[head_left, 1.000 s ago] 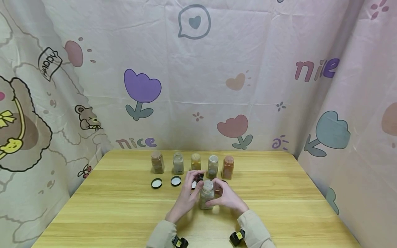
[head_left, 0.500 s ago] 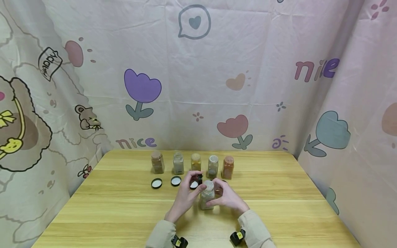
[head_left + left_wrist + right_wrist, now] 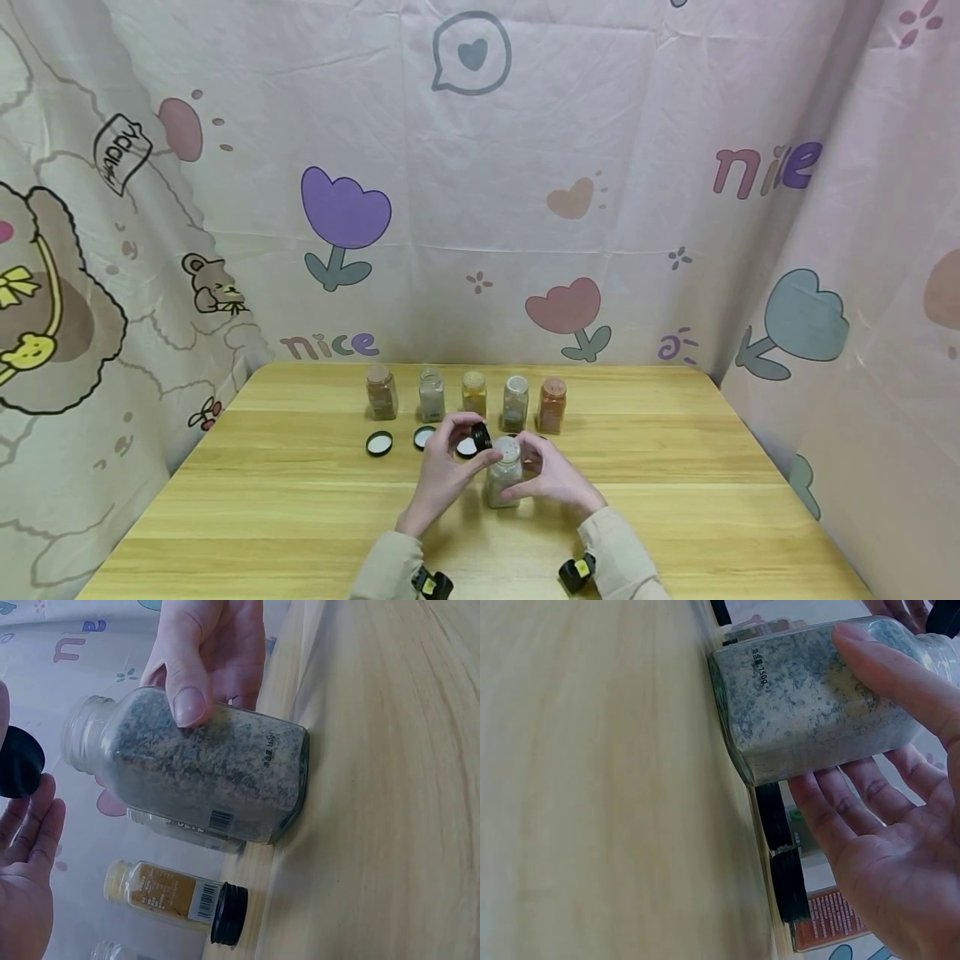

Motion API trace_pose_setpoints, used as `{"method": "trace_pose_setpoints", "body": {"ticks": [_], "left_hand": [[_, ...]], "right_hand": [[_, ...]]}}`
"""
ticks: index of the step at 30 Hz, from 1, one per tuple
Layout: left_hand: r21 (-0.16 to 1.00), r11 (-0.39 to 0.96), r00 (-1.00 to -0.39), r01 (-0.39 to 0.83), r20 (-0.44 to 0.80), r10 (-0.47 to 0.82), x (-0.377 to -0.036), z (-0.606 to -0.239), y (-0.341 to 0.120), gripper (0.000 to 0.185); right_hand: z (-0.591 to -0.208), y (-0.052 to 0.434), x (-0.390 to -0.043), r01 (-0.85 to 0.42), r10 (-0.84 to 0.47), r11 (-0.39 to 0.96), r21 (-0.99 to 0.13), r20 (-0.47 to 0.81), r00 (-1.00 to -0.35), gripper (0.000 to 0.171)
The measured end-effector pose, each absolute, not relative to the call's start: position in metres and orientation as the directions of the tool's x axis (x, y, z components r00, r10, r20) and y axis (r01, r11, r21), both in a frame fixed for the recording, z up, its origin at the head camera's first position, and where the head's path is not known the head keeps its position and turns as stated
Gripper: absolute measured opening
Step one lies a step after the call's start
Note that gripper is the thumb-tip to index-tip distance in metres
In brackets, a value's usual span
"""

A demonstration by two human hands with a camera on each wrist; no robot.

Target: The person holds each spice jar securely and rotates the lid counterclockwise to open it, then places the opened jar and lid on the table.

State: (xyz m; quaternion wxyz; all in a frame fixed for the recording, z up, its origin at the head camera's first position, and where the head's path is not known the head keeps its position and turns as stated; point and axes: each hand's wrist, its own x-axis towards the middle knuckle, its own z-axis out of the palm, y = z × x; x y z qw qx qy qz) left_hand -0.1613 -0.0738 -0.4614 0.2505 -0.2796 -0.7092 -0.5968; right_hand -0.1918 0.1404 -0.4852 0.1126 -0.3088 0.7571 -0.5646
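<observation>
In the head view, a clear glass spice jar [image 3: 503,482] with a perforated shaker top stands upright on the table. My right hand [image 3: 557,481] grips its right side, with thumb in front and fingers behind; greyish-green flecked seasoning [image 3: 802,690] fills it in the right wrist view. At the jar's upper left, my left hand [image 3: 441,473] pinches a black screw cap [image 3: 482,437]. That cap is tilted and apart from the jar's bare neck [image 3: 82,735], as the left wrist view shows.
Behind the hands stand several uncapped spice jars in a row, from a brown one [image 3: 382,396] to an orange-red one [image 3: 552,407]. Black caps, such as the leftmost cap [image 3: 378,444], lie before them on the wooden table [image 3: 262,517]. A printed curtain [image 3: 465,208] hangs behind.
My left hand has shifted slightly left, and the cap has turned in its fingers, with its opening no longer facing the same way. The jar and right hand have moved slightly right.
</observation>
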Motion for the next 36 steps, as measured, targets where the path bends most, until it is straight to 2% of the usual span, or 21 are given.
{"method": "trace_pose_setpoints", "body": {"ticks": [11, 17, 36], "left_hand": [[0.726, 0.134, -0.739, 0.674, 0.667, 0.101, -0.159, -0.459, -0.075, 0.050], [0.770, 0.119, -0.779, 0.627, 0.619, 0.104, -0.157, -0.456, -0.076, 0.050], [0.828, 0.132, -0.834, 0.544, 0.518, 0.188, -0.153, -0.452, -0.076, 0.055]], "right_hand": [[-0.486, 0.145, -0.193, -0.338, -0.614, 0.154, -0.928, 0.179, -0.769, 0.054], [-0.484, 0.146, -0.192, -0.318, -0.609, 0.172, -0.932, 0.153, -0.778, 0.056], [-0.482, 0.156, -0.195, -0.317, -0.630, 0.163, -0.934, 0.148, -0.762, 0.057]]}}
